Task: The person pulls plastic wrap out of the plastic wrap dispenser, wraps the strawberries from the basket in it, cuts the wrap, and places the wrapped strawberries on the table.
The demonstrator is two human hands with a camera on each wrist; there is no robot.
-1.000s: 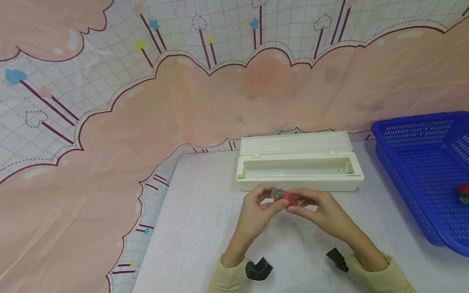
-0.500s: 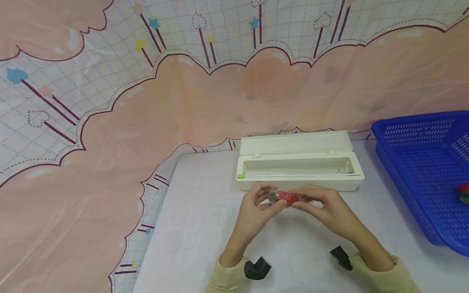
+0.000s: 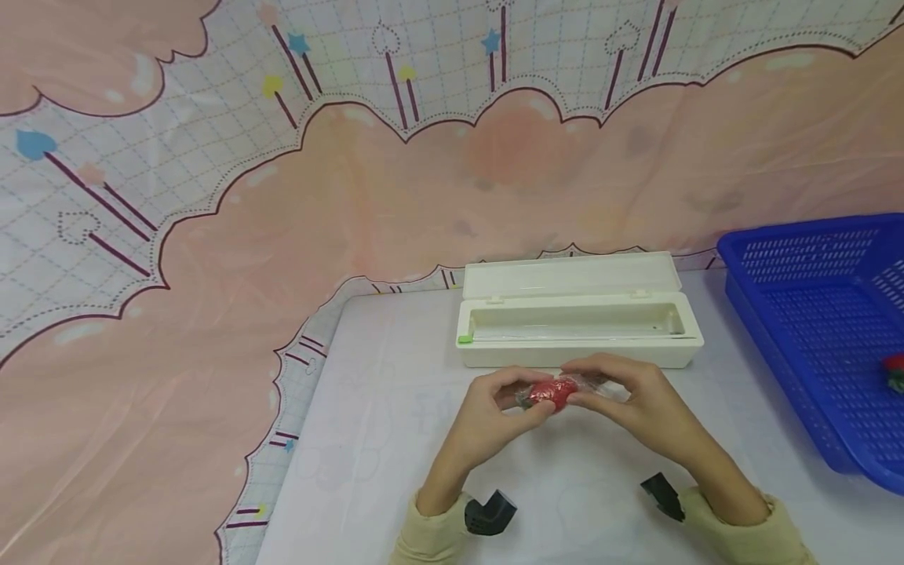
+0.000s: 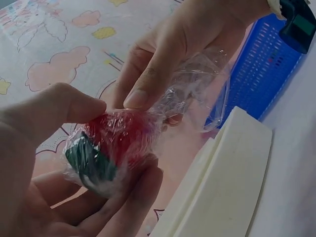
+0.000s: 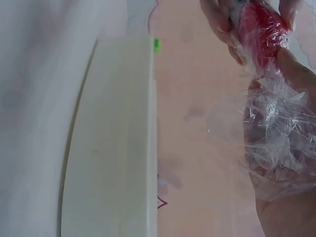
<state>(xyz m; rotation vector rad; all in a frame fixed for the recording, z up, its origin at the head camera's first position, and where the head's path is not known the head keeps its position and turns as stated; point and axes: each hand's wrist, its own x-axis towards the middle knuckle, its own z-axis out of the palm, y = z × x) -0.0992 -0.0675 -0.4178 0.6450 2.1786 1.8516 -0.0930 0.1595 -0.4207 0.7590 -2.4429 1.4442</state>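
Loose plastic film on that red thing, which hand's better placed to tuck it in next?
Probably the right hand: the loose film bunches against it, while the left hand grips the red thing around its green end.

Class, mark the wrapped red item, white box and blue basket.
Wrapped red item (image 4: 129, 134): left wrist view, on its red part.
White box (image 3: 523, 356): head view, on its front wall.
Blue basket (image 3: 819, 337): head view, on its floor.

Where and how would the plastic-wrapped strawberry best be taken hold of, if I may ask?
Probably by the red body of the wrapped strawberry, pinched above and below from the side of the left hand: it is rounded and closely wrapped there, whereas the loose film toward the right hand would likely crumple.
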